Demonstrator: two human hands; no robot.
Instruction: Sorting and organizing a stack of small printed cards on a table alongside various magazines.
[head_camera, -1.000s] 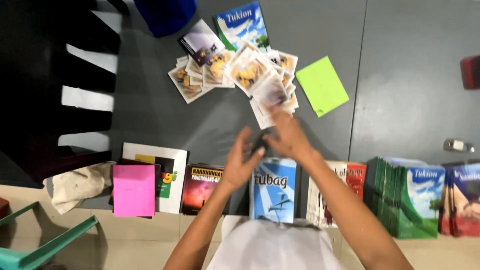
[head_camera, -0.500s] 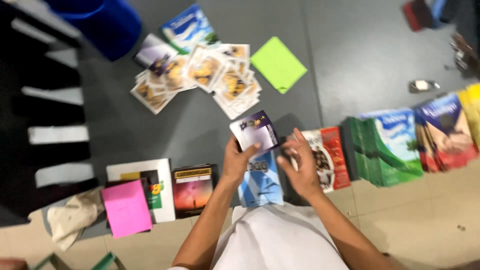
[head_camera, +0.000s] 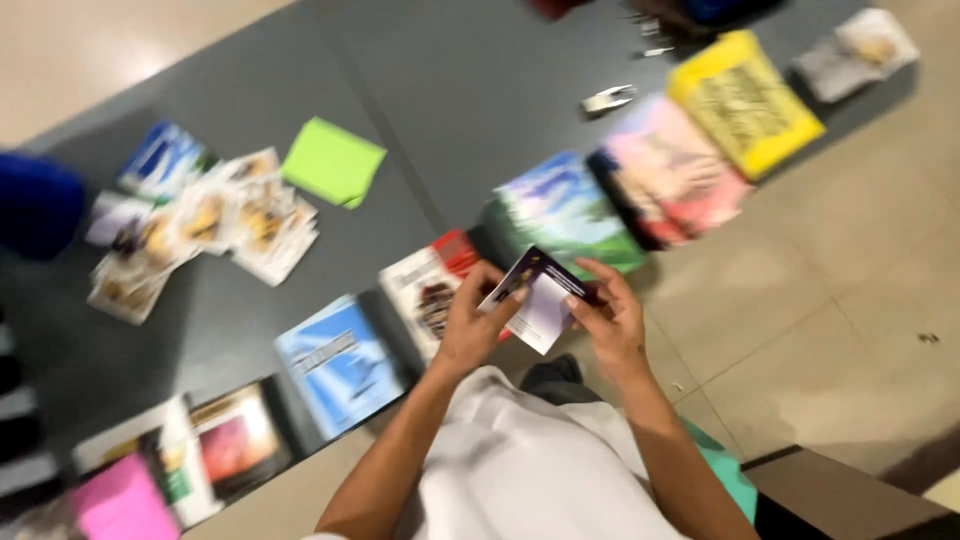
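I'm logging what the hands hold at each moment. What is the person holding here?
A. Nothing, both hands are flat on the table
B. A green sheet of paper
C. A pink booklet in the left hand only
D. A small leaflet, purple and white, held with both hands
D: the left hand and the right hand both grip the edges of a purple and white leaflet, while the green sheet lies on the grey table.

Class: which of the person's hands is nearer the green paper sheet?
Left. The left hand is closer to the green paper sheet; the right hand is farther away across the leaflet.
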